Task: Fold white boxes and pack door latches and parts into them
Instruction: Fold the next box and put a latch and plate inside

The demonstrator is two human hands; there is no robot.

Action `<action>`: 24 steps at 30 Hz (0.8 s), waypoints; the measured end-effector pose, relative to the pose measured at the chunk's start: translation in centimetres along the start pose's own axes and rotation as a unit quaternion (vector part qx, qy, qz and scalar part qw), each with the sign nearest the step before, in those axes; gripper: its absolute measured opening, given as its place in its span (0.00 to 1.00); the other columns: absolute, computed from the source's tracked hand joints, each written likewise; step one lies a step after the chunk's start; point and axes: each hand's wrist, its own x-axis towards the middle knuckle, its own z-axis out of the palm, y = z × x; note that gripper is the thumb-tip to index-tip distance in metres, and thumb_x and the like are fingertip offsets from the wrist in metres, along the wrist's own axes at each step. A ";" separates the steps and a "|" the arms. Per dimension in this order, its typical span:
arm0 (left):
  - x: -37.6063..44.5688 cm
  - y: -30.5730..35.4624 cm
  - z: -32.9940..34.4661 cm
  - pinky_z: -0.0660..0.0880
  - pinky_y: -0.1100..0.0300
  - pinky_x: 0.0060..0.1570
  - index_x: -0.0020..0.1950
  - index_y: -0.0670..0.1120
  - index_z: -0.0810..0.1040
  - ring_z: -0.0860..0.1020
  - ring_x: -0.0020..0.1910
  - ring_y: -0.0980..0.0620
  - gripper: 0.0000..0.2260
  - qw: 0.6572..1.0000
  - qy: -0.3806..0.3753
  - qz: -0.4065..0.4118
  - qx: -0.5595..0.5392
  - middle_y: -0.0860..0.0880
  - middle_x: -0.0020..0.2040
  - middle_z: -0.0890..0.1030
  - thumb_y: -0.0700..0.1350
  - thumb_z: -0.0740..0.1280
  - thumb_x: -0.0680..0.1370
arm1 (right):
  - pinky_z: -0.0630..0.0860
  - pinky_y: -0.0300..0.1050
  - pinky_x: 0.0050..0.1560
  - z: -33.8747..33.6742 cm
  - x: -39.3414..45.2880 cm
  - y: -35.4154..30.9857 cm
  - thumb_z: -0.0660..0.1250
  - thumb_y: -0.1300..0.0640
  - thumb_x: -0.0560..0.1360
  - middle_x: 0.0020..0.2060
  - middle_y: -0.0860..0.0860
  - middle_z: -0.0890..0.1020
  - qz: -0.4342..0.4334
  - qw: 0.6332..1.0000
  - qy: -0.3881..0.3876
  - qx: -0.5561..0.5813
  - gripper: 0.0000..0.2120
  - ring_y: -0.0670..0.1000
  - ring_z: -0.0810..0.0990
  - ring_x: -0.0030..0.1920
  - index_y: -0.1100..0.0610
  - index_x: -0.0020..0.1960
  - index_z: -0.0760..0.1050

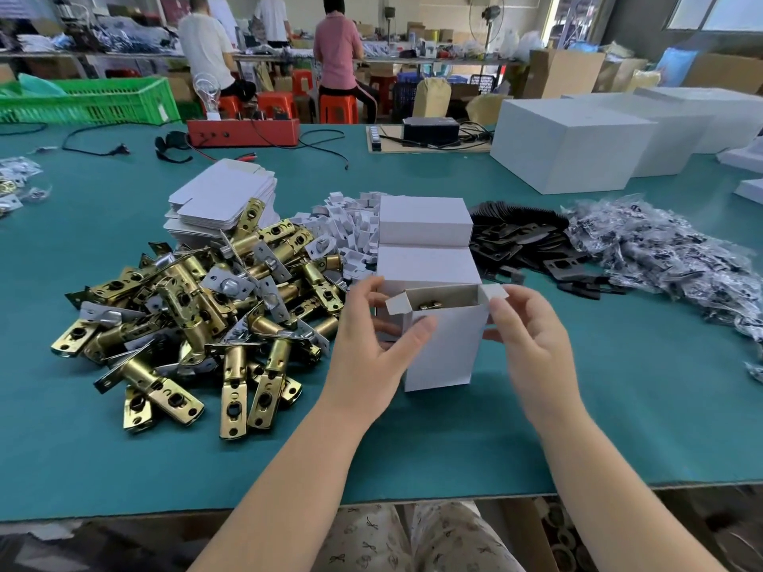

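Centrally, one small white cardboard box (444, 344) stood upright on the teal table mat (124, 447), top end open, a brass-coloured part just visible inside; the two side tabs and the rear lid flap were raised, presumably awaiting closure.

The left hand (375, 348) held the box's left side, thumb across the front panel and fingers curled behind near the left tab, apparently to steady it. The right hand (532, 340) pinched the right edge below the right tab, fingers bent, likely poised to fold that tab inward.

Item, left of the box: a heap of brass-and-steel door latches (198, 311), within the left hand's reach. Behind the heap: a stack of flat, unfolded white box blanks (223, 196). Item, just behind the held box: two closed white boxes (425, 241), probably finished. Beside those: a pile of small white folded card inserts (351, 225). To the right: dark metal strike plates (516, 237), then clear plastic bags of small parts (652, 245).

Judged stage: the latch was loaded, and the top was not yet closed.
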 end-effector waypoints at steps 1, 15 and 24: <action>0.0 0.0 0.0 0.76 0.69 0.43 0.59 0.63 0.66 0.79 0.48 0.62 0.22 1.000 0.016 -0.005 -0.007 0.58 0.55 0.75 0.59 0.71 0.69 | 0.78 0.47 0.49 0.1 -0.2 0.1 0.65 0.43 0.71 0.42 0.40 0.81 -0.024 1.000 -0.004 -0.003 0.08 0.44 0.79 0.44 0.40 0.50 0.76; -0.3 1.2 0.0 0.73 0.64 0.55 0.57 0.56 0.78 0.79 0.56 0.56 0.12 0.997 -0.012 0.074 -0.036 0.56 0.54 0.82 0.54 0.60 0.78 | 0.72 0.42 0.52 0.6 -0.6 -0.8 0.60 0.45 0.74 0.50 0.42 0.77 -0.063 0.996 -0.048 0.029 0.09 0.46 0.76 0.54 0.38 0.42 0.79; -0.3 1.7 0.3 0.77 0.62 0.51 0.64 0.59 0.71 0.80 0.49 0.57 0.19 0.978 0.003 0.017 -0.207 0.53 0.51 0.84 0.44 0.67 0.76 | 0.76 0.34 0.49 1.5 0.1 -1.2 0.64 0.58 0.72 0.55 0.42 0.82 0.000 0.986 -0.027 0.162 0.22 0.42 0.81 0.51 0.40 0.62 0.69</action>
